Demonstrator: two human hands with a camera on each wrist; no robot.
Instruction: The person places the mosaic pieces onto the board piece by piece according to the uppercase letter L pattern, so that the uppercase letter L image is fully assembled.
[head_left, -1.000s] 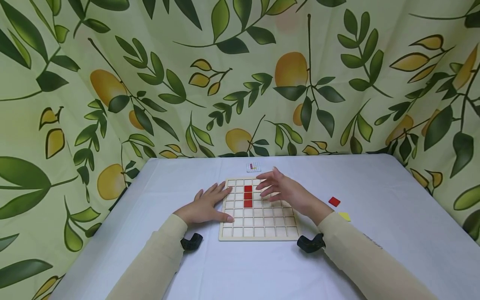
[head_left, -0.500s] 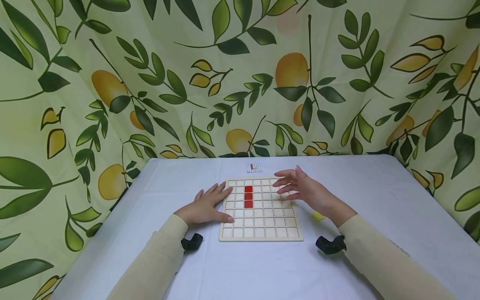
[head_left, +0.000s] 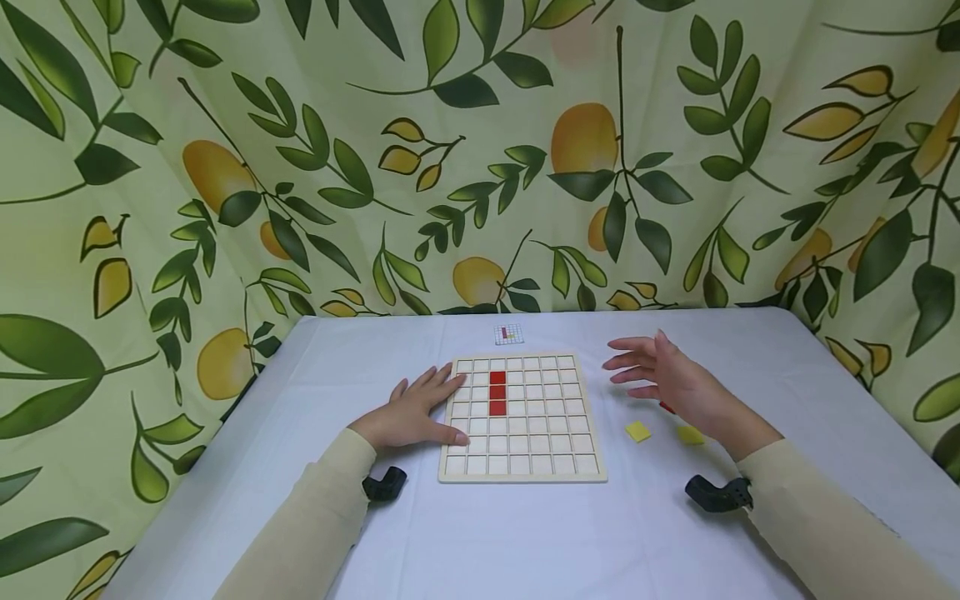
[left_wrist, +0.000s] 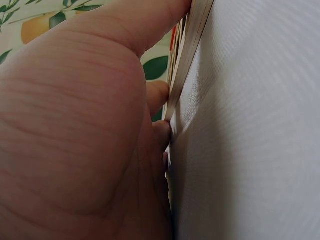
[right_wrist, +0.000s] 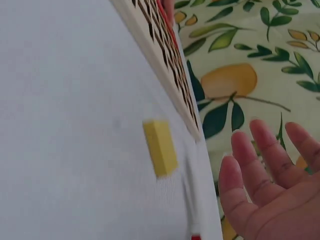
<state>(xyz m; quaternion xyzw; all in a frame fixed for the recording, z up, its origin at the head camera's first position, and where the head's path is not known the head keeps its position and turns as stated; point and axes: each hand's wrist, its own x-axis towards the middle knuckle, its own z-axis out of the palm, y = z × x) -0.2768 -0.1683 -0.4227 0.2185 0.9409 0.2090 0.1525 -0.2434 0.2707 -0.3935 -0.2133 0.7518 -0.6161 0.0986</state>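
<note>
A wooden grid board lies flat on the table, with three red square tiles in one column of its cells. My left hand rests on the board's left edge, fingers spread and thumb on the near part of that side. Right of the board, my right hand hovers above the table, fingers loosely extended and holding nothing. Below it lie a yellow tile and a second yellow tile. A red tile is mostly hidden behind this hand. The right wrist view shows one yellow tile close up.
A small printed card with a coloured grid pattern lies beyond the board's far edge. White cloth covers the table. A leaf-and-fruit patterned curtain hangs behind the table's far edge.
My right hand has moved right, from over the board to above the loose tiles, uncovering the board's right side and the nearer yellow tile. My left hand has stayed in place.
</note>
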